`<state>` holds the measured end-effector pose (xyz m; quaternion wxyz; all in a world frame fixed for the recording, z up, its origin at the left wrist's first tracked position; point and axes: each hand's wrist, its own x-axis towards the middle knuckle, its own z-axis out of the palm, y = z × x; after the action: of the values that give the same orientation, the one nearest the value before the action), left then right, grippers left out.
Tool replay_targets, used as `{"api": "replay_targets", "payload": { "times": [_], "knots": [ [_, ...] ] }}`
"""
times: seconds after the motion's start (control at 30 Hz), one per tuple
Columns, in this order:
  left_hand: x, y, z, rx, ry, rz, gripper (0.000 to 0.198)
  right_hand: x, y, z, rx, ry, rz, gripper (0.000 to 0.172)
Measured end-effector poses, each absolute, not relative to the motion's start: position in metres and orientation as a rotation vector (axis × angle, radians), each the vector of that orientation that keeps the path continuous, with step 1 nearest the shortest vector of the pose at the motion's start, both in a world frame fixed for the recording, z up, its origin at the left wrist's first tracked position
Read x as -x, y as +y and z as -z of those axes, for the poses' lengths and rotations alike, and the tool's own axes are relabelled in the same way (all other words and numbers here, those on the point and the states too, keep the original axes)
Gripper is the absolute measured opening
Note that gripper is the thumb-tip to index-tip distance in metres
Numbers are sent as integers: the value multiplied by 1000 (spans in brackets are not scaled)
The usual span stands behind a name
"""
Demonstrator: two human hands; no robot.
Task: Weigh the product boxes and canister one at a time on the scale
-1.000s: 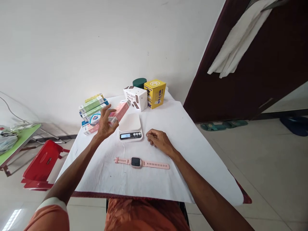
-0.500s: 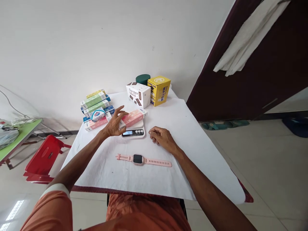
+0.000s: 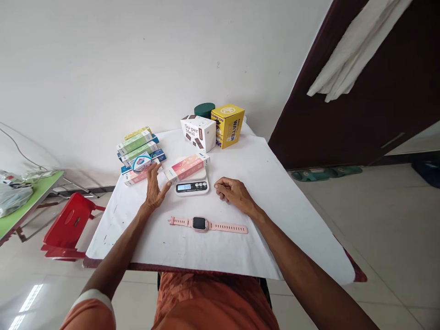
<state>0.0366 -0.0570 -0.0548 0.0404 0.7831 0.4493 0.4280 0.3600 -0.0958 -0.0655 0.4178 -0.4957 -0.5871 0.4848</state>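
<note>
A pink-and-white toothpaste-style carton (image 3: 187, 167) lies slantwise across the white digital kitchen scale (image 3: 202, 189), whose display is lit. Just left of the scale, my left hand (image 3: 156, 190) is open with fingers apart, holding nothing. Its fingertips are near a second pink carton (image 3: 135, 177) at the foot of a pile. My right hand (image 3: 235, 195) rests on the cloth right of the scale, fingers curled in and nothing seen in them. A pink-strapped smartwatch (image 3: 200, 223) lies flat in front of the scale.
The pile holds several green cartons (image 3: 134, 142), blue ones and a small white box (image 3: 142, 162). Behind stand a white "Su-per Meal" box (image 3: 198, 134), a yellow box (image 3: 228, 127) and a dark green lid (image 3: 204, 110). A red chair (image 3: 70, 220) is left of the table.
My left hand has come away from the carton on the scale, moving left and toward me. The carton stays there and the display reading has changed. My right hand keeps its place.
</note>
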Motion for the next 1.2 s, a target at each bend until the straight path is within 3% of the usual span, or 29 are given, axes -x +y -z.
{"api": "replay_targets", "payload": {
  "times": [0.2, 0.83, 0.93, 1.2],
  "knots": [
    [-35, -66, 66, -2181, 1568, -1544, 67, -360, -96, 64, 1261, -1483, -1196, 29],
    [-37, -64, 68, -2172, 1560, -1493, 71, -360, -96, 64, 1258, -1488, -1197, 31],
    [-47, -61, 54, -2268, 1534, -1387, 69, -360, -97, 62, 1261, -1483, -1209, 32],
    [-92, -38, 26, -2601, 1622, -698, 62, -361, -97, 64, 1293, -1476, -1229, 34]
  ]
}}
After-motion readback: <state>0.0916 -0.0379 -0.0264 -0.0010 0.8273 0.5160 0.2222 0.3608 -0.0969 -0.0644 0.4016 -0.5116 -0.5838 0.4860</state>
